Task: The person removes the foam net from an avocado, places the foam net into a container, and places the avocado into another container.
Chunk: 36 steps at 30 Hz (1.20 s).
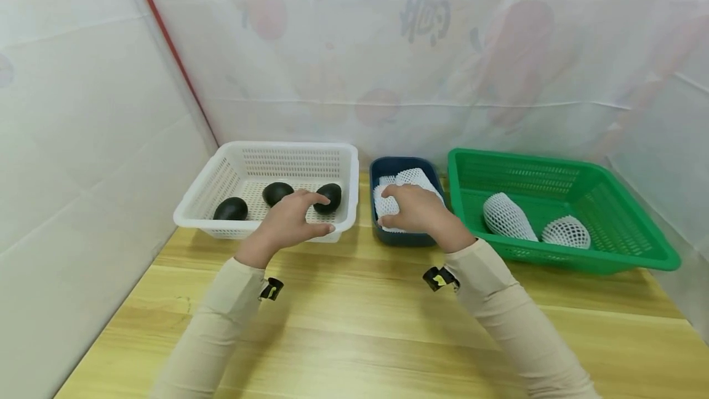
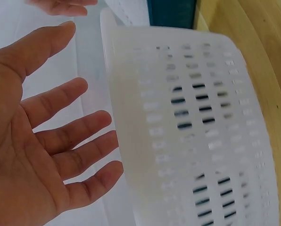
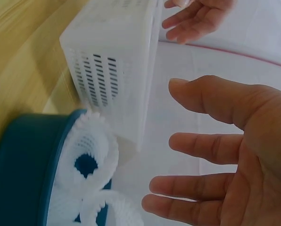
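Observation:
My left hand is over the front rim of a white plastic basket, fingers spread and thumb apart. In the head view its fingertips overlap the rightmost dark avocado; two more avocados, one at the middle and one at the left, lie in the same basket. Above a small dark blue bin is my right hand, with nothing in its grasp. White foam net sleeves fill that bin, and the right wrist view shows the hollow end of one sleeve.
To the right stands a green basket holding two net-covered pieces, one long and one rounder. All the containers stand on a wooden table, along a white sheet hung behind it.

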Motion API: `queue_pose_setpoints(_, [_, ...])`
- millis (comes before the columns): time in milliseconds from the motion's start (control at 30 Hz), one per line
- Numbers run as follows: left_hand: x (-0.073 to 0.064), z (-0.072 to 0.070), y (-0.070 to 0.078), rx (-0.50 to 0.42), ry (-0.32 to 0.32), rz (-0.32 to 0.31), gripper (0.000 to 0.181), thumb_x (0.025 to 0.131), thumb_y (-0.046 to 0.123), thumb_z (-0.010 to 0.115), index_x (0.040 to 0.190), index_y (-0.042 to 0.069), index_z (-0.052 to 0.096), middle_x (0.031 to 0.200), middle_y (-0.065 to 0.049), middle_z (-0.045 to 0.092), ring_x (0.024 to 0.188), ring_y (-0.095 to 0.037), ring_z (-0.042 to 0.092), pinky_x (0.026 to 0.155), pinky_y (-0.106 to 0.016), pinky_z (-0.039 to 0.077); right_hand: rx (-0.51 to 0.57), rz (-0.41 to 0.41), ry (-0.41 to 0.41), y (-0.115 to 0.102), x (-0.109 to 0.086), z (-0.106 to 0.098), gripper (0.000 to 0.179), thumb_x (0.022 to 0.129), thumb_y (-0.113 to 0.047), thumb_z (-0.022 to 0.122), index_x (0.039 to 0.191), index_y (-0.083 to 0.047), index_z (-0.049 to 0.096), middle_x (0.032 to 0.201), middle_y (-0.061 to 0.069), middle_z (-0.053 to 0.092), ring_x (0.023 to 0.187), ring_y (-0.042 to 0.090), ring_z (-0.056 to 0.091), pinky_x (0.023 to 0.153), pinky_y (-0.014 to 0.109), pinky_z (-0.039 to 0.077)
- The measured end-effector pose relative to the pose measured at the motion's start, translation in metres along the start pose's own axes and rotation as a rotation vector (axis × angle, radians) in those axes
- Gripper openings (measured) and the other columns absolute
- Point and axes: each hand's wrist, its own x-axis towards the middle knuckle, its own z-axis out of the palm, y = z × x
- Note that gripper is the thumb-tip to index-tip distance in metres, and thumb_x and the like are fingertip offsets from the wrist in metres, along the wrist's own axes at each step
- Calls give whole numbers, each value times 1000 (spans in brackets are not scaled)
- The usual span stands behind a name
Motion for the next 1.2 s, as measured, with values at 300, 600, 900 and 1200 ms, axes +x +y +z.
queue_pose_setpoints(300, [5,14,14,13,30,79,50,76,35,76,116,7,64,113,-10,59,97,-25,55,81,-39,45,11,10,51,24,-17,-5,55,84,-33,68,129,-5,52,121,17,56,103,32,54,79,48,45])
queue_pose_setpoints(600, [9,25,28,32,25,107,47,77,35,75,116,11,64,113,-7,58,95,-22,56,79,-39,47,11,22,51,38,-27,-11,57,85,-32,68,130,-2,50,112,17,60,94,31,58,74,46,47])
queue_pose_setpoints(900, [12,32,34,48,32,148,47,78,36,73,116,11,64,112,-5,59,96,-22,55,76,-39,47,24,55,62,44,-32,-17,55,85,-29,68,130,-1,50,125,22,52,105,37,53,79,51,45])
queue_pose_setpoints(1200, [15,38,44,42,9,180,48,77,37,74,116,11,63,113,-5,59,101,-25,55,77,-45,46,44,77,58,59,-38,-25,49,87,-21,65,128,2,51,107,18,61,74,26,56,62,40,45])
